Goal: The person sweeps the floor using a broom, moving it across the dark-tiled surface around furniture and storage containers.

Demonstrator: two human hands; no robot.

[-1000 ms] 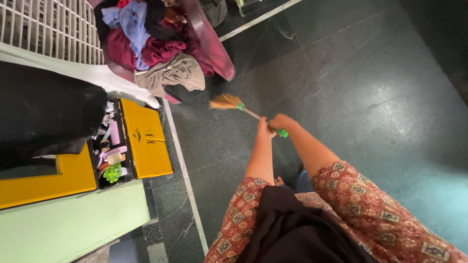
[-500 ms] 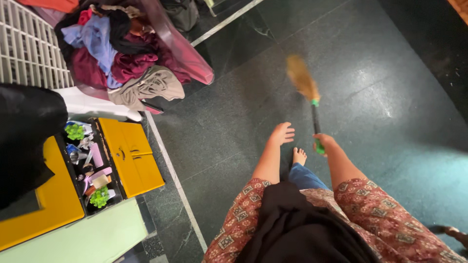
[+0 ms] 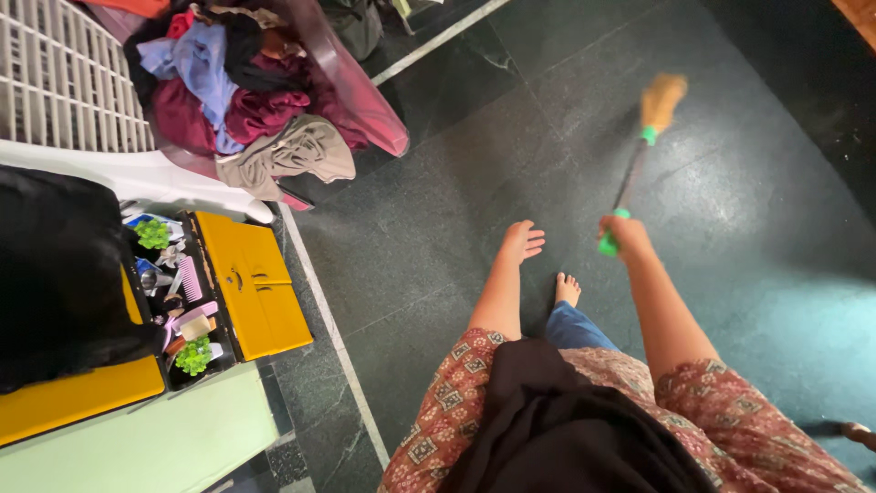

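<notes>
Green-handled broom (image 3: 639,155) gripped by outstretched right hand (image 3: 622,235).

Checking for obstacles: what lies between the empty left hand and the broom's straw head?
In the head view, only bare dark stone floor lies between the left hand and the straw broom head.

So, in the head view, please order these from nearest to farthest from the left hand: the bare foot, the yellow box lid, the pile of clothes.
From the left hand:
1. Bare foot, just below-right.
2. Yellow box lid, to the left.
3. Pile of clothes, upper left.
</notes>
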